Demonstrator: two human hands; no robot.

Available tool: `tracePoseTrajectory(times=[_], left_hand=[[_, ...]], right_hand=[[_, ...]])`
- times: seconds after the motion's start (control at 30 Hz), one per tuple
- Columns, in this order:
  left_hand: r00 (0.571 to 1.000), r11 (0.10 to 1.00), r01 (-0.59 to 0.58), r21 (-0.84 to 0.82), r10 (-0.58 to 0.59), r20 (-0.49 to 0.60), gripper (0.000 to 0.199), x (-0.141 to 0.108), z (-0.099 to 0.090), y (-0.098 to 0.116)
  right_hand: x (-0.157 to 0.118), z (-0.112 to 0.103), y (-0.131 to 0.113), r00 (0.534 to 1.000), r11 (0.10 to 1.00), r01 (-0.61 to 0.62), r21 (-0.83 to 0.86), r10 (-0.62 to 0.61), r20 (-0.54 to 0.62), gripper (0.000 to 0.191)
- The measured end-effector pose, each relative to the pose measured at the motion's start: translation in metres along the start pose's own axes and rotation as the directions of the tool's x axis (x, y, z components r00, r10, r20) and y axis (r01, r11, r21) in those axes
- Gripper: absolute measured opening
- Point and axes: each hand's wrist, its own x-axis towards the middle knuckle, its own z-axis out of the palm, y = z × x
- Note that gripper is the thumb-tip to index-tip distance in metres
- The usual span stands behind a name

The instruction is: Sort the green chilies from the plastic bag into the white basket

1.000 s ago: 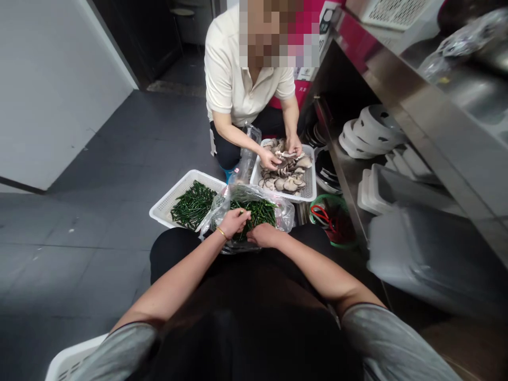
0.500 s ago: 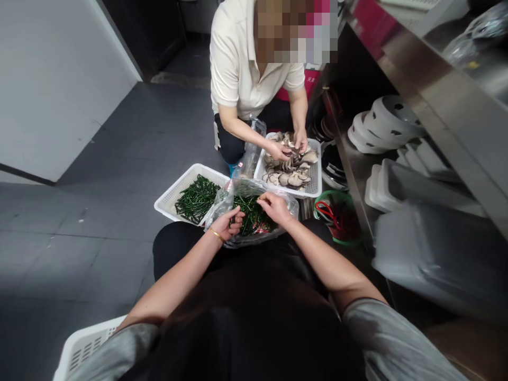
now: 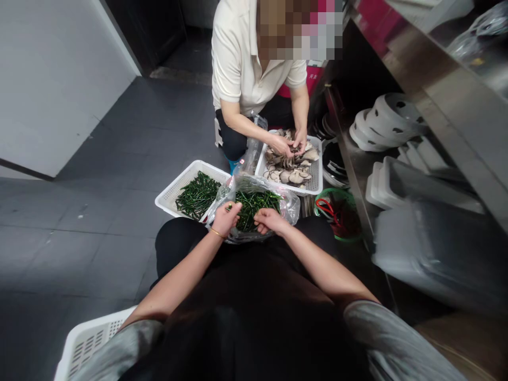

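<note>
A clear plastic bag [image 3: 291, 207] lies open at my lap with long green vegetables [image 3: 257, 203] inside. My left hand [image 3: 226, 218], with a gold bracelet at the wrist, is closed at the bag's left side; a bit of green shows between thumb and fingers. Over the bag's right part, my right hand [image 3: 270, 220] has its fingertips pinched together above the greens, and what they hold is too small to make out. Beyond the bag on the left, a white basket [image 3: 169, 198] contains a pile of cut green pieces [image 3: 198, 196].
Opposite me a person [image 3: 238, 63] handles mushrooms [image 3: 291, 172] over another white basket [image 3: 319, 177]. A green basket [image 3: 345, 238] with red handles stands right of the bag. White containers [image 3: 389, 124] fill a metal shelf on the right. Another white basket [image 3: 73, 338] is at lower left.
My left hand has turned upward and moved slightly left. My right hand has shifted down and a little left. The other person's hands have come closer together.
</note>
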Motion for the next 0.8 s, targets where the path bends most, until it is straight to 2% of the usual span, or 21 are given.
tracePoseTrajectory(times=[0.03, 0.1, 0.17, 0.23, 0.33, 0.47, 0.6, 0.67, 0.8], left_hand=[[0.995, 0.987, 0.096, -0.129, -0.094, 0.021, 0.04, 0.003, -0.006, 0.001], [0.961, 0.908, 0.275, -0.317, -0.246, 0.129, 0.047, 0.009, -0.015, 0.003], [0.909, 0.824, 0.411, -0.389, -0.34, 0.24, 0.05, 0.011, -0.019, 0.005], [0.855, 0.765, 0.512, -0.392, -0.411, 0.316, 0.046, 0.01, -0.018, 0.004], [0.793, 0.726, 0.599, -0.337, -0.481, 0.374, 0.034, 0.005, -0.011, -0.003], [0.76, 0.743, 0.63, -0.226, -0.529, 0.378, 0.029, 0.001, -0.001, -0.016], [0.698, 0.744, 0.664, -0.067, -0.586, 0.411, 0.04, 0.002, 0.018, -0.028], [0.713, 0.753, 0.652, -0.087, -0.571, 0.406, 0.045, 0.005, 0.027, -0.032], [0.823, 0.812, 0.551, -0.192, -0.49, 0.289, 0.044, 0.012, 0.032, -0.04]], right_hand=[[0.003, -0.007, -0.002, 0.999, 0.986, -0.005, -0.168, -0.003, -0.048, 0.027], [0.015, -0.014, -0.006, 0.983, 0.878, -0.045, -0.477, -0.046, -0.178, 0.036], [0.03, -0.012, -0.009, 0.977, 0.795, -0.105, -0.597, -0.028, -0.209, 0.048], [0.044, -0.004, -0.008, 0.984, 0.86, -0.15, -0.488, 0.08, -0.162, 0.052], [0.048, 0.003, -0.002, 0.981, 0.967, -0.185, -0.176, 0.171, -0.091, 0.046], [0.023, -0.004, 0.008, 0.977, 0.98, -0.198, -0.007, 0.196, -0.085, 0.035], [-0.005, 0.001, 0.01, 0.973, 0.966, -0.203, 0.161, 0.218, -0.08, 0.032], [-0.012, 0.011, 0.011, 0.98, 0.979, -0.168, 0.115, 0.179, -0.092, 0.033], [-0.019, 0.03, 0.016, 0.994, 0.977, -0.021, -0.212, -0.003, -0.11, 0.039]])
